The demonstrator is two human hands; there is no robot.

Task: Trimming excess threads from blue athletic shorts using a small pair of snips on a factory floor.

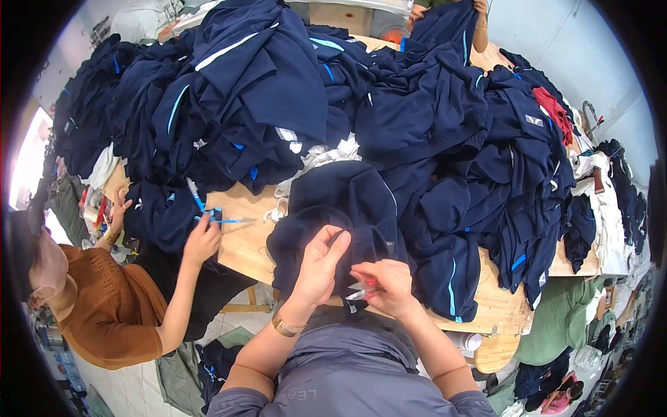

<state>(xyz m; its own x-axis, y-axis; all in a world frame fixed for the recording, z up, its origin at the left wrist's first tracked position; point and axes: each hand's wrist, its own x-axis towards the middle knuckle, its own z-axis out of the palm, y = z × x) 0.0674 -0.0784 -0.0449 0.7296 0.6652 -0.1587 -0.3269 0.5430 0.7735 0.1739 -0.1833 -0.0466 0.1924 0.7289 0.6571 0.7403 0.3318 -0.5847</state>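
A navy garment (pixel 340 191) with a thin pale stripe lies bunched at the table's front edge, directly before me. My left hand (pixel 319 267) is closed at its near folds, thumb upward; its fingertips are partly hidden. Close by on the right, my right hand (pixel 388 286) grips small thread snips (pixel 358 290) with pinkish-red on the handle. Their metal blades point left, toward my left hand, and stand a little apart from it.
Heaped navy garments (pixel 257 90) cover most of the wooden table (pixel 240 240). On the left, a co-worker in a brown shirt (pixel 114 306) handles a navy piece and a blue-handled cutting tool (pixel 198 197). Another person's hands (pixel 480 31) lift fabric at the far side. White cloth (pixel 330 154) lies mid-table.
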